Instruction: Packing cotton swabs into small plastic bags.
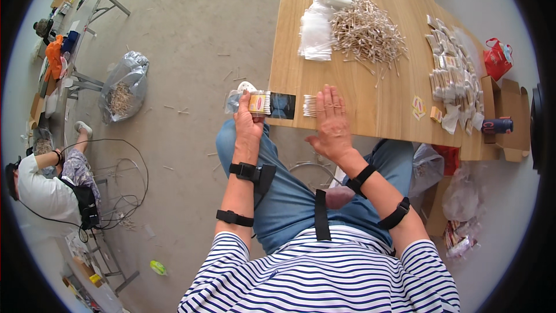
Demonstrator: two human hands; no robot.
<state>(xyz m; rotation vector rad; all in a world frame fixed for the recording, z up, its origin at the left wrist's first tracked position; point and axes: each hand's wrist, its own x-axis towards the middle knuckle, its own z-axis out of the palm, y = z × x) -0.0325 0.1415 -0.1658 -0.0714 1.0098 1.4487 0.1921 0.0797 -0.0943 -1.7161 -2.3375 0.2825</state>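
One wooden table (385,104), upper right of the frame. One person in a white top (46,188), lower left. One spread of filled packets (454,78), right side of the table. One heap of loose cotton swabs (370,32), upper centre-right. One stack of clear sleeves (315,35), beside the heap. Two bare hands, centre: right hand (333,130) palm down on the table, fingers straight and close together; left hand (248,124) at the table's left edge, thumb and fingers pinching a yellow-labelled swab packet (259,103). One dark, glossy square (284,106), just right of that packet. One short row of swabs (309,105), against the right hand.
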